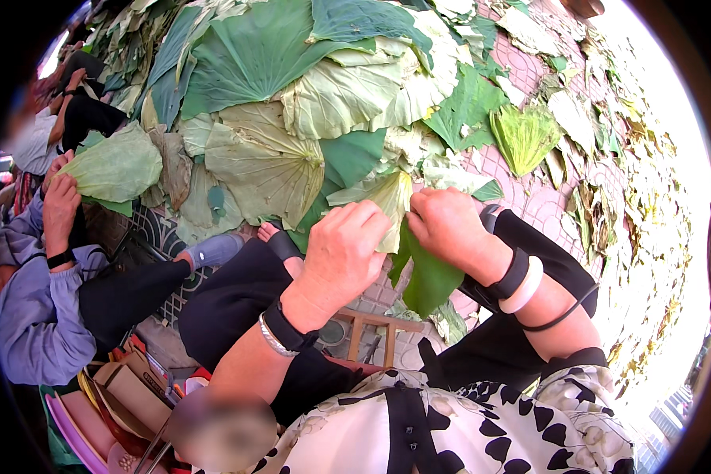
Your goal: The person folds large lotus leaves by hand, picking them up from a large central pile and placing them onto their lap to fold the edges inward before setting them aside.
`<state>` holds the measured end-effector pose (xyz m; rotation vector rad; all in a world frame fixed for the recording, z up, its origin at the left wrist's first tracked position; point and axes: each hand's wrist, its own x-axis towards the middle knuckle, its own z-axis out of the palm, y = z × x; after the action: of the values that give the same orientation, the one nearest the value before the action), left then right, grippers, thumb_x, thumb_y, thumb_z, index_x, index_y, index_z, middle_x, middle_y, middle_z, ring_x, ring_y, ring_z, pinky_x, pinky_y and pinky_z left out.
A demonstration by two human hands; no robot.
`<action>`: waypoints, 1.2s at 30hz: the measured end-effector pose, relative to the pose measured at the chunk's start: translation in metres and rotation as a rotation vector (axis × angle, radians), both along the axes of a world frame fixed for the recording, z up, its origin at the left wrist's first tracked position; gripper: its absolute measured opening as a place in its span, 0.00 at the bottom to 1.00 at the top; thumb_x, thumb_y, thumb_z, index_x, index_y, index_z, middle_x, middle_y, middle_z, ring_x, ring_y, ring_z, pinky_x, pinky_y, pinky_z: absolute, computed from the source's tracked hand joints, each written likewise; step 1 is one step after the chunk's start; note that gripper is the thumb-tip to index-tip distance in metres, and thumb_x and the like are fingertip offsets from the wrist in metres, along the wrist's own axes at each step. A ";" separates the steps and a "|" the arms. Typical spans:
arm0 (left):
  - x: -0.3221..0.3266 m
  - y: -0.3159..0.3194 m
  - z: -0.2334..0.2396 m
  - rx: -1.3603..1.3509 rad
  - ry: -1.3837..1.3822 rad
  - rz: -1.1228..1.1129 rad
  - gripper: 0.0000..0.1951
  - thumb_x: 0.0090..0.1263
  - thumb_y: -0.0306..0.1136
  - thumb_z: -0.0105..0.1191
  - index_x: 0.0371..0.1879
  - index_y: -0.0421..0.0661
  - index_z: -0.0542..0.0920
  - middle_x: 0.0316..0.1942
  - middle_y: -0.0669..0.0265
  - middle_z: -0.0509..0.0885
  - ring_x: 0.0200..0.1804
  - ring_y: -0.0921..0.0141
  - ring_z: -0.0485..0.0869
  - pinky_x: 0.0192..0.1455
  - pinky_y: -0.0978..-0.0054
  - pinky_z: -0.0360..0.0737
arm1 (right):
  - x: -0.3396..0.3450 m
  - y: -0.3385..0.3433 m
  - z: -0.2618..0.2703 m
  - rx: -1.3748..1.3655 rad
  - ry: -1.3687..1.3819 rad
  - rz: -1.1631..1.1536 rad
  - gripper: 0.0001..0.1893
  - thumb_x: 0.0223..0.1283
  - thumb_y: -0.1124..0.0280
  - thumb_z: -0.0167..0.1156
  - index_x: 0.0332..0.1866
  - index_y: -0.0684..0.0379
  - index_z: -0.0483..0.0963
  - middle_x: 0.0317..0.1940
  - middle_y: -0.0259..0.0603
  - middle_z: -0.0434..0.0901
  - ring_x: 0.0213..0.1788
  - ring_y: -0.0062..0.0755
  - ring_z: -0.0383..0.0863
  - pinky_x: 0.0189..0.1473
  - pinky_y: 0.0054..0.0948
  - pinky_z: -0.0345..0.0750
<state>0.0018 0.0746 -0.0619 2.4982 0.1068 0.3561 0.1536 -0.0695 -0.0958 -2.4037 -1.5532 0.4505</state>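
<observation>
My left hand (348,258) is closed with its fingertips on a pale yellow-green lotus leaf (398,204), which stands up between my two hands. Close beside it, my right hand (459,228) pinches leaf at the same spot. A darker green leaf portion (431,275) hangs below my right fingers, over the paving between my knees. Whether it belongs to the same leaf, I cannot tell, since my fingers hide the join. Just beyond my hands lies a broad heap of lotus leaves, with a large dried-looking leaf (266,163) and a big green leaf (255,56) on it.
A co-worker sits at left, their hands (61,198) holding a folded lotus leaf (115,163). Leaf scraps and a bright folded leaf (524,139) lie on the pink paving (492,169) at right. A wooden frame (385,326) sits below my hands. Bags and boxes (124,385) stand lower left.
</observation>
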 end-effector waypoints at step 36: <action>-0.001 0.003 0.003 -0.012 -0.055 -0.029 0.13 0.50 0.19 0.62 0.36 0.42 0.79 0.38 0.60 0.82 0.40 0.55 0.83 0.43 0.61 0.80 | 0.005 0.005 -0.021 -0.018 0.001 0.009 0.10 0.59 0.66 0.58 0.28 0.62 0.76 0.28 0.50 0.81 0.34 0.60 0.83 0.41 0.53 0.80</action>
<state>0.0006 0.0781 -0.0586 2.4736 0.0498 0.4102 0.1588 -0.0644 -0.1171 -2.4101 -1.5668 0.4689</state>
